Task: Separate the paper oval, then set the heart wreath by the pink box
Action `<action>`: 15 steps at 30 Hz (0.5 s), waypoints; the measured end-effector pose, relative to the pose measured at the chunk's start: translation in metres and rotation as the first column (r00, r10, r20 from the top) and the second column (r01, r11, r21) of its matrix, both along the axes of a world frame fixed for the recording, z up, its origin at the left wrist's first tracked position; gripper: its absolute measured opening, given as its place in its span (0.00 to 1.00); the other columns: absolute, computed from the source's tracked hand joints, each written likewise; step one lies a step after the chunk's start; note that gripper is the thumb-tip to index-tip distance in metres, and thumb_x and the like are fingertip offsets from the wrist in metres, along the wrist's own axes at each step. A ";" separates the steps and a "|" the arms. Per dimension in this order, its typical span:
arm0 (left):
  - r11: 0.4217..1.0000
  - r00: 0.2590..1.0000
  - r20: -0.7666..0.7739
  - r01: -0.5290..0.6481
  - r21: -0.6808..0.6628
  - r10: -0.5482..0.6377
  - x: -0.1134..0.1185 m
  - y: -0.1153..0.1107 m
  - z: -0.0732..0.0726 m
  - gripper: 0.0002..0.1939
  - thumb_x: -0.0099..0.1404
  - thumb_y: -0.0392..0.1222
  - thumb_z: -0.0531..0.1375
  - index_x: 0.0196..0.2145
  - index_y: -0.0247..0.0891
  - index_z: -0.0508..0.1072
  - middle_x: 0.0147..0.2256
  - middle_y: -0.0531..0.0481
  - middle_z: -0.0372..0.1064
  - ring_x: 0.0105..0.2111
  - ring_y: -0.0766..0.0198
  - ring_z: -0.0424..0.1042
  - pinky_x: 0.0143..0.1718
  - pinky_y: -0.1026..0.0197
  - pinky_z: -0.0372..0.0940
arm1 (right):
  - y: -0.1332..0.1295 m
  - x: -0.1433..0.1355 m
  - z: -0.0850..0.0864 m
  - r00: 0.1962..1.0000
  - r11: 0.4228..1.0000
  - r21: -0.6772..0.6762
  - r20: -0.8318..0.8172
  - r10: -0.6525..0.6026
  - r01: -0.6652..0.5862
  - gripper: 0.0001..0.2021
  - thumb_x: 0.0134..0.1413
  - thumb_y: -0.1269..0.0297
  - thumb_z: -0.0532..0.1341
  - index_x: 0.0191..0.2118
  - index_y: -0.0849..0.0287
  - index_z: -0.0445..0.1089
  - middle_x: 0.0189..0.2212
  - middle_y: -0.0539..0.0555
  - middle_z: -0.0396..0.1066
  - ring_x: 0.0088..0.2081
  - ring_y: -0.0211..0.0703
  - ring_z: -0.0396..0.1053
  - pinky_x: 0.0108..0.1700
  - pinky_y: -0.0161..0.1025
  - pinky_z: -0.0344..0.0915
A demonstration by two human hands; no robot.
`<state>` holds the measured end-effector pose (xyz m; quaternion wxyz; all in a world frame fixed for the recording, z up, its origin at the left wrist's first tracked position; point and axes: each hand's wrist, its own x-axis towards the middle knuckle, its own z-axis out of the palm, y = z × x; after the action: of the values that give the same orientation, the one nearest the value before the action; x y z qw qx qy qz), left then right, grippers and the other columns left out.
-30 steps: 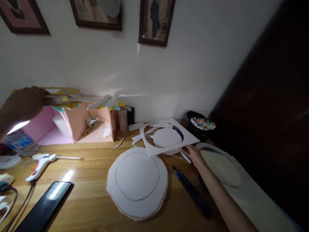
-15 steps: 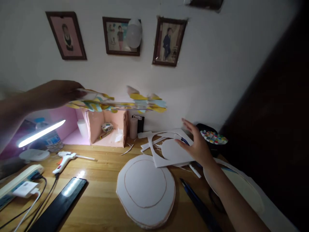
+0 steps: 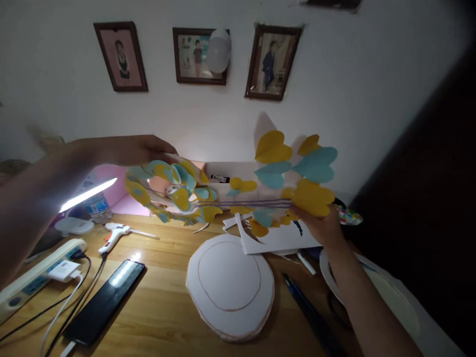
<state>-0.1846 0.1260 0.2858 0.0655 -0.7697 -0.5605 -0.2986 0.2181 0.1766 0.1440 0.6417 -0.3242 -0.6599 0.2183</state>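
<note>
Paper hearts on wires (image 3: 238, 191) are held up over the desk (image 3: 156, 307), left hand (image 3: 137, 148) at their left end & right hand (image 3: 323, 225) at their right end. Round board (image 3: 230, 285) lies below, near the middle. Phone (image 3: 104, 302) is left of it, glue gun (image 3: 117, 233) farther back. Cut sheet (image 3: 278, 240) lies behind the board, w/ a knife (image 3: 308, 312) to the right

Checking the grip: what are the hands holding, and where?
A paper-heart decoration: left hand at its left end, right hand at its right end.
</note>
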 end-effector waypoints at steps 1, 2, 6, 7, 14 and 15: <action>0.994 0.998 0.004 0.060 -0.088 -0.060 0.003 0.005 0.001 0.22 0.60 0.55 0.53 0.45 0.39 0.73 0.38 0.50 0.76 0.43 0.57 0.70 0.46 0.49 0.64 | 0.000 0.000 -0.002 1.000 1.000 0.000 -0.018 -0.025 0.025 0.14 0.38 0.58 0.71 0.34 0.54 0.75 0.33 0.52 0.78 0.34 0.46 0.75 0.39 0.44 0.74; 0.977 0.993 0.015 0.120 -0.176 -0.119 0.007 0.011 0.003 0.20 0.60 0.53 0.54 0.43 0.39 0.75 0.37 0.50 0.77 0.41 0.58 0.72 0.44 0.50 0.66 | 0.002 0.000 -0.004 0.998 0.999 -0.009 -0.033 -0.049 0.049 0.12 0.39 0.57 0.71 0.33 0.54 0.75 0.33 0.52 0.78 0.34 0.46 0.75 0.39 0.44 0.74; 0.935 0.976 0.082 0.217 -0.281 -0.202 0.016 0.042 0.008 0.17 0.62 0.49 0.52 0.38 0.38 0.75 0.38 0.50 0.77 0.37 0.62 0.73 0.41 0.55 0.68 | 0.015 0.002 -0.020 0.984 0.985 -0.153 -0.144 -0.107 0.085 0.13 0.38 0.56 0.71 0.32 0.54 0.74 0.32 0.53 0.77 0.32 0.46 0.75 0.34 0.43 0.74; 0.955 0.978 0.096 0.201 -0.216 -0.184 0.016 0.048 0.007 0.17 0.64 0.48 0.51 0.41 0.38 0.75 0.41 0.49 0.76 0.40 0.62 0.72 0.44 0.55 0.67 | 0.019 0.001 -0.026 0.980 0.976 -0.210 -0.178 -0.091 0.052 0.14 0.39 0.56 0.71 0.33 0.54 0.74 0.32 0.53 0.77 0.33 0.46 0.75 0.35 0.42 0.74; 0.815 0.969 0.248 -0.152 0.559 0.010 -0.005 0.013 -0.028 0.15 0.63 0.31 0.51 0.48 0.35 0.67 0.47 0.44 0.64 0.48 0.62 0.64 0.55 0.53 0.59 | 0.053 -0.032 -0.042 0.957 0.881 -0.418 -0.267 0.112 -0.219 0.12 0.44 0.55 0.66 0.35 0.53 0.72 0.38 0.54 0.77 0.41 0.49 0.75 0.41 0.42 0.73; 0.769 0.962 0.273 -0.182 0.613 0.010 -0.010 -0.002 -0.034 0.16 0.62 0.29 0.52 0.46 0.36 0.68 0.46 0.45 0.64 0.47 0.62 0.66 0.53 0.54 0.62 | 0.060 -0.042 -0.039 0.951 0.868 -0.430 -0.278 0.136 -0.250 0.11 0.45 0.55 0.65 0.35 0.53 0.73 0.38 0.54 0.77 0.42 0.49 0.74 0.41 0.43 0.73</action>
<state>-0.1949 0.1238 0.2515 0.2635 -0.6281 -0.4697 -0.5617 0.1759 0.2363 0.1045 0.5961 -0.3701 -0.5365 0.4690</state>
